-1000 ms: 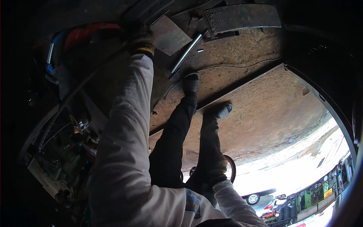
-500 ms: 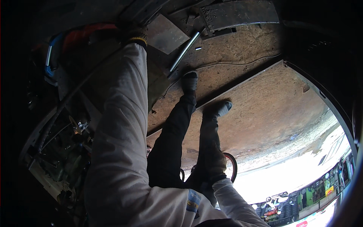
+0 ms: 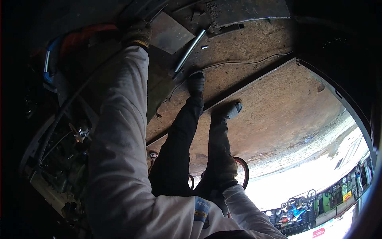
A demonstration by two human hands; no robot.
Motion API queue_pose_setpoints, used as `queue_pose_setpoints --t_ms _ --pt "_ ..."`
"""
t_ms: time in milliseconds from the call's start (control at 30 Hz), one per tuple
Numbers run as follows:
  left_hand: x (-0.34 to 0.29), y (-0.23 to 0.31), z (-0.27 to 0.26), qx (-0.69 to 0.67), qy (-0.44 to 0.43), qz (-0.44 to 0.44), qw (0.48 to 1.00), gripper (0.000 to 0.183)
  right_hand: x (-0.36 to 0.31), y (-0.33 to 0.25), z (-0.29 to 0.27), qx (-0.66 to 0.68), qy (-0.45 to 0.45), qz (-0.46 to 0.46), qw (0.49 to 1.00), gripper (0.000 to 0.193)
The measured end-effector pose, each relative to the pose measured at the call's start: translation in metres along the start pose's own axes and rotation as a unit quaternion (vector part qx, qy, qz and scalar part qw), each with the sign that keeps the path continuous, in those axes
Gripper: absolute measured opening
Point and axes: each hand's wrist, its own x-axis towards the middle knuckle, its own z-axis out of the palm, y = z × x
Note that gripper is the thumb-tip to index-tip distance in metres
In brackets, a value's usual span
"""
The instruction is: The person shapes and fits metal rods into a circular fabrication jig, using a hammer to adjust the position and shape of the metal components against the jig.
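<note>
My left arm, in a white sleeve, reaches toward the top of the view. Its gloved left hand (image 3: 137, 32) is in deep shadow, with the fingers curled. A thin rod (image 3: 158, 13) sticks out beside the fingers; its grip end is hidden. Close by lies a flat metal plate (image 3: 172, 33). A dark cable (image 3: 85, 85) runs from near my wrist down to the left. My gloved right hand (image 3: 227, 168) rests against my right leg, its fingers hard to make out.
A shiny metal tube (image 3: 190, 51) and a short tube piece (image 3: 204, 47) lie on the brown floor. A metal bar (image 3: 250, 84) crosses the floor near my sandalled feet. At left are a blue-framed tool (image 3: 47, 63) and dark machine parts (image 3: 63, 171). A curved metal sheet (image 3: 250, 11) lies far off.
The view has shifted slightly, so the floor items sit a little higher and further left. My left glove and the thin rod beside it now show more clearly. My right hand stays on the leg.
</note>
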Motion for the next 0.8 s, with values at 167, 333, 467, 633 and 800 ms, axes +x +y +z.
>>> queue_pose_setpoints --t_ms 167,333,467,633,800 --pt "0.002 0.001 -0.009 -0.011 -0.055 0.009 0.998 0.054 0.0 0.004 0.002 -0.008 -0.007 -0.001 1.0 0.054" --pt "0.03 -0.024 0.028 0.029 0.022 0.054 0.998 0.053 -0.004 0.005 0.001 -0.011 -0.014 -0.003 1.0 0.053" --pt "0.052 -0.05 0.046 -0.053 0.092 0.07 0.992 0.047 -0.002 0.004 0.002 -0.006 -0.019 -0.008 1.0 0.053" --pt "0.01 -0.019 0.024 -0.159 0.251 0.137 0.945 0.046 0.003 0.008 0.006 -0.001 -0.007 -0.011 1.0 0.053" --pt "-0.081 0.04 -0.062 -0.287 0.256 0.324 0.864 0.045 0.047 0.033 0.029 0.17 0.15 -0.088 0.97 0.053"
